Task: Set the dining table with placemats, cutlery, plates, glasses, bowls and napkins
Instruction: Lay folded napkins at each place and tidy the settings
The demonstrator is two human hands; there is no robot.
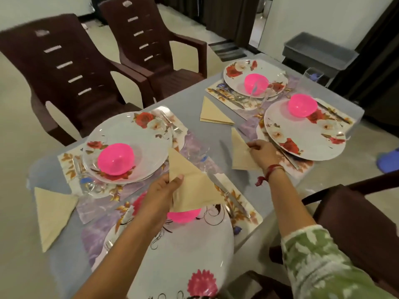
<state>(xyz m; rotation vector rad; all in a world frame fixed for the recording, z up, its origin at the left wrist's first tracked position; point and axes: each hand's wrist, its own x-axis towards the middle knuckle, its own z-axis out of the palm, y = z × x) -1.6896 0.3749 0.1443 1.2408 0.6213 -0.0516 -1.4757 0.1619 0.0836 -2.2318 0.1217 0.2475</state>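
Beige folded triangular napkin [192, 186] is held up in the left hand [160, 190]: the fingers curl round its lower edge, with the thumb pressed on top. It hangs over the near pink plastic bowl [183, 215], which sits on the near white floral plate [183, 255]. The right hand [262, 154] pinches a second beige folded napkin [240, 152] at its right corner. That one lies on the grey desk [187, 104], just beside the right white floral plate [302, 134] and its pink bowl [302, 104]. A third folded napkin [212, 114] lies flat on the desk near the far floral plate [254, 70]. A fourth folded napkin [53, 212] lies near the desk's left edge, beside the left floral plate [129, 134]. Each plate rests on a flowered placemat [241, 214]. A steel table knife [228, 194] lies on the near placemat, to the right of the held napkin. Two brown plastic chairs [64, 72] stand at the desk's far left side.
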